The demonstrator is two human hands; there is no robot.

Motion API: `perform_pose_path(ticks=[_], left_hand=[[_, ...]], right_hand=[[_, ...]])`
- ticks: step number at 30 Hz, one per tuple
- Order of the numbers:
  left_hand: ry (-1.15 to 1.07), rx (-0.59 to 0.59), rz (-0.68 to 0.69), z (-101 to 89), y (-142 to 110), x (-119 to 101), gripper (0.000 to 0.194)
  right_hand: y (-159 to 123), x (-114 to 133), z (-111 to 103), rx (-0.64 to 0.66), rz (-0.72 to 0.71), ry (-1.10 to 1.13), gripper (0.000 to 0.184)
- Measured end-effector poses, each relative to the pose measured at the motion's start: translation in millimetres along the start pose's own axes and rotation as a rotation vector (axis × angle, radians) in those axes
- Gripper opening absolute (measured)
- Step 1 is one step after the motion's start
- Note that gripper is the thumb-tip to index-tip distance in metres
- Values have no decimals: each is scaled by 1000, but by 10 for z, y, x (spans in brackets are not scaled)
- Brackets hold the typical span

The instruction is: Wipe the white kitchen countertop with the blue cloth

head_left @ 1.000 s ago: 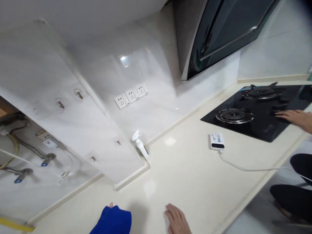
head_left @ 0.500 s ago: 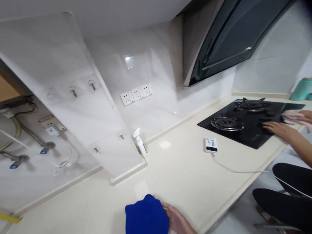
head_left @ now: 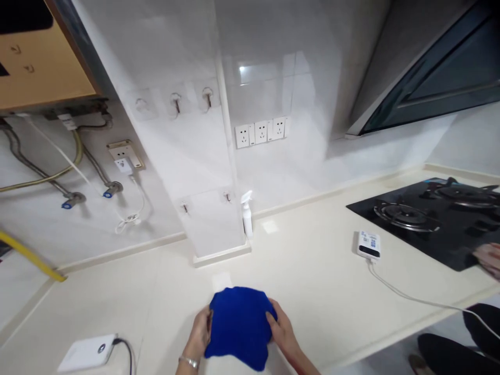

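A blue cloth (head_left: 239,327) is held bunched between both hands, just above or on the pale countertop (head_left: 312,291). My left hand (head_left: 201,329), with a metal band at the wrist, grips its left edge; the fingers go partly behind the cloth. On the other side my right hand (head_left: 282,325) pinches the right edge, thumb on top. Beyond the cloth, at the foot of the tiled pillar, stands a white spray bottle (head_left: 247,217).
A white power bank (head_left: 88,353) with a dark cable lies at the lower left. Another white device (head_left: 369,245) with a white cable sits near the black gas stove (head_left: 437,224). A co-worker's hand (head_left: 488,258) is at the stove's edge. A yellow hose (head_left: 33,256) runs along the left.
The view has swung left, bringing the left power bank and my left hand into sight. The cloth now shows spread between both hands. The co-worker has shifted toward the right edge of view.
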State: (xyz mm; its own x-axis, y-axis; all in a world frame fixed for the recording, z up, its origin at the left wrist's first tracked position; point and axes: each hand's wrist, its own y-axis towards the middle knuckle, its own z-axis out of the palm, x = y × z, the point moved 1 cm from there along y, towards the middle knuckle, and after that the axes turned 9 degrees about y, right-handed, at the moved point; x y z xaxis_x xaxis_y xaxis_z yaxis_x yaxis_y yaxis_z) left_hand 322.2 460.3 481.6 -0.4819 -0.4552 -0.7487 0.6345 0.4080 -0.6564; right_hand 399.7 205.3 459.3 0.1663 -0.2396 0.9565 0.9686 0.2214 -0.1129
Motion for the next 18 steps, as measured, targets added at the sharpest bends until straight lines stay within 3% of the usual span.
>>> perform_pose_path(ticks=[3,5,9,11,14,18], left_hand=[[82,3,27,-121,-51,166,41],[263,-17,155,-99,-82,263,56],[697,-143,428,175,-83,395,84],[786,-192,502,308,-45,400,84],[611,-184,536,370,45,315,73],[412,-167,555,252,164,142,75]], right_hand=[[65,-396,-187,-51,205,-18,76],[91,-495,-249,-44,240,-24,75],[170,-463,-228,-46,82,-124,54],[244,-416,-208,-30,-24,-163,48],[422,-274,-234,-18,-127,-177,45],[696,68,-372,-83,-260,-321,48]])
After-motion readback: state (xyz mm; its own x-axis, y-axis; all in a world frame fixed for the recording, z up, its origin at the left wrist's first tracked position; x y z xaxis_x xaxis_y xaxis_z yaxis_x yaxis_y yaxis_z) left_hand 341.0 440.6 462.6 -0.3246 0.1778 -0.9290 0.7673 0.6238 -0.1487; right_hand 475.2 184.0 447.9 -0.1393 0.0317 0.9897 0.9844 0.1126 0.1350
